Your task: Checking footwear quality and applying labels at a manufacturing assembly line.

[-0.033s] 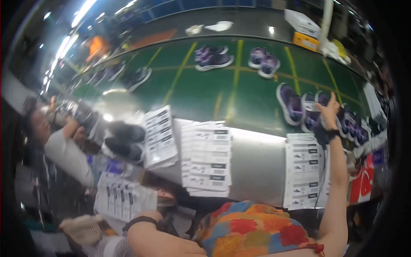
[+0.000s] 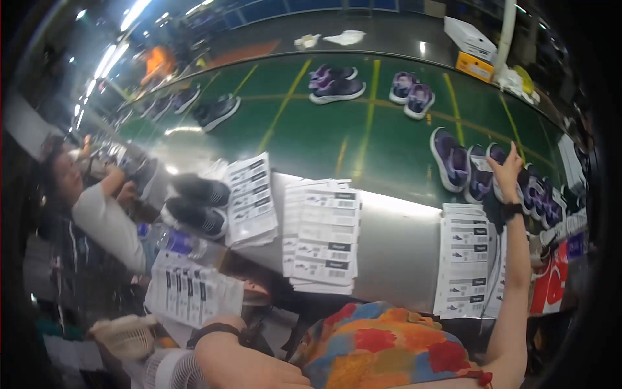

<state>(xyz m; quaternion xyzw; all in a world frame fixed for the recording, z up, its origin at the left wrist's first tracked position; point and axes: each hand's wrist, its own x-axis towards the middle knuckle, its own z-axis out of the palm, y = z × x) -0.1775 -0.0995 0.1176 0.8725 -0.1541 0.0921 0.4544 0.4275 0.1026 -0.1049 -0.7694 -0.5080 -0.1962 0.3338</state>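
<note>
My right arm stretches far out to the right, and my right hand [image 2: 507, 174] is over a row of dark purple shoes. Its thumb and forefinger are spread, touching or nearly touching a shoe [image 2: 496, 154] with a pale sole; no grip shows. Left of it stand another dark shoe [image 2: 479, 174] with a white label on it and a purple shoe [image 2: 449, 159]; several more shoes [image 2: 541, 194] continue to the right. My left hand [image 2: 259, 366] is low against my body beside the colourful patterned cloth [image 2: 389, 343], its fingers mostly hidden at the lower edge.
Stacks of printed label sheets [image 2: 322, 236] lie along the metal ledge [image 2: 395, 253]. Shoe pairs [image 2: 337, 86] stand on the green belt [image 2: 291, 142] with yellow lines. Black shoes [image 2: 197, 217] and a bottle [image 2: 175, 243] are at left, near a co-worker [image 2: 107, 214]. A small white fan [image 2: 172, 369] is below.
The whole scene has shifted slightly to the right in the view. My right hand remains over the same shoes, and my left has hardly moved.
</note>
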